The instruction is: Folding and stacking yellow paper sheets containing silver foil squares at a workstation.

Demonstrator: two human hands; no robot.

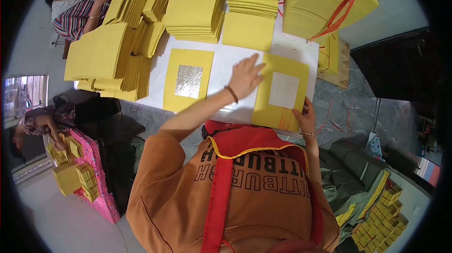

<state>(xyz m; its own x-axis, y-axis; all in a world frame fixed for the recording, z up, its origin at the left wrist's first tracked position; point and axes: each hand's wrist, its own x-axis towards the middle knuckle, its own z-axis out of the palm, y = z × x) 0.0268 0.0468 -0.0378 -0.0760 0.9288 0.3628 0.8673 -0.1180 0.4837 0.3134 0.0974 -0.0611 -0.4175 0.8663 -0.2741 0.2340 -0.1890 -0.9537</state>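
Flat at the table's front right lies a stack or sheet of yellow paper [269, 114] with a white rectangle [283, 90] on it and reddish marks near its lower edge. My left hand [248, 72] is over its upper left edge, fingers spread and holding nothing I can see. Along the right edge, my right hand [307, 118] grips the yellow paper, thumb on top; its other fingers are partly hidden. To the left rests another yellow sheet [170, 98], bearing a silver foil rectangle [189, 81].
Folded yellow paper stacks [195, 13] crowd the white table's [223, 60] far side and left end. At far right stands a big yellow bundle [325, 3] tied with red string [346, 10]. Another person [80, 8] works far left; a second [44, 121] sits by a pink-covered table [106, 192].
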